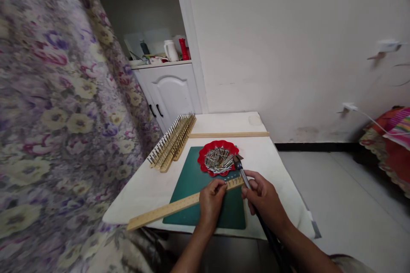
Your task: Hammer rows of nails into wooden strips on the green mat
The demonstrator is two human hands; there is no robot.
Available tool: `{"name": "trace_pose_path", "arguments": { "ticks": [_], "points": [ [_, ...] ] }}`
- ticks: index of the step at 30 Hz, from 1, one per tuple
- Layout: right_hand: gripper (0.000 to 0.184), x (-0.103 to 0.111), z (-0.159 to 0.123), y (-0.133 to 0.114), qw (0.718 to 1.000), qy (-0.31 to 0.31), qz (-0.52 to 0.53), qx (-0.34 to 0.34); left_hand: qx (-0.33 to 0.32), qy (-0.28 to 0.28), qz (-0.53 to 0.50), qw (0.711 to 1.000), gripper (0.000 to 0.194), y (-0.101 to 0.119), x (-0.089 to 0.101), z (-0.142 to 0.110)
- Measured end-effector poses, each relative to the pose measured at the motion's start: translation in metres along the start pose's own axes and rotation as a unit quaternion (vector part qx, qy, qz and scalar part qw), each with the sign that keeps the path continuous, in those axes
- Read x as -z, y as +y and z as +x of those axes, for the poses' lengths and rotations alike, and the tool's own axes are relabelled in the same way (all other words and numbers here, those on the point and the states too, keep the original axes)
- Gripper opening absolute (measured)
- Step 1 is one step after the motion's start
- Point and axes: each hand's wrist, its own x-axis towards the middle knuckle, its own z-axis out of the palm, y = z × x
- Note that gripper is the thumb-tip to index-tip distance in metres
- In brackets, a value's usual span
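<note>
A pale wooden strip [163, 210] with rows of small holes lies aslant across a green cutting mat [188, 181]. Several nails [235, 181] stand upright in its right end. My left hand [211, 202] rests on the strip, thumb and fingertips pinched on a nail beside those standing ones; the fingers mostly hide it. My right hand [264, 196] is wrapped round the handle of a hammer [245, 178], its head raised by the right rim of a red scalloped dish [201, 163]. Loose nails [219, 160] fill that dish.
Several wooden strips studded with upright nails [174, 140] lie at the table's left. A bare wooden strip [229, 135] crosses the back of the white-covered table [282, 192]. A floral curtain [80, 136] hangs close on the left; a white cabinet [173, 94] and wall stand behind.
</note>
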Motion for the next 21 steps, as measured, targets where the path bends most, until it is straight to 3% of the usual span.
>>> {"name": "trace_pose_path", "arguments": {
  "ticks": [9, 21],
  "points": [
    [0.034, 0.003, -0.007, -0.001, 0.997, -0.063, -0.006, -0.035, -0.022, 0.008, 0.05, 0.998, 0.013, 0.001, -0.001, 0.001],
    [0.034, -0.007, -0.016, 0.009, 0.995, -0.074, -0.046, -0.059, -0.026, 0.02, 0.046, 0.998, 0.013, -0.003, -0.003, 0.001]
  ]
}}
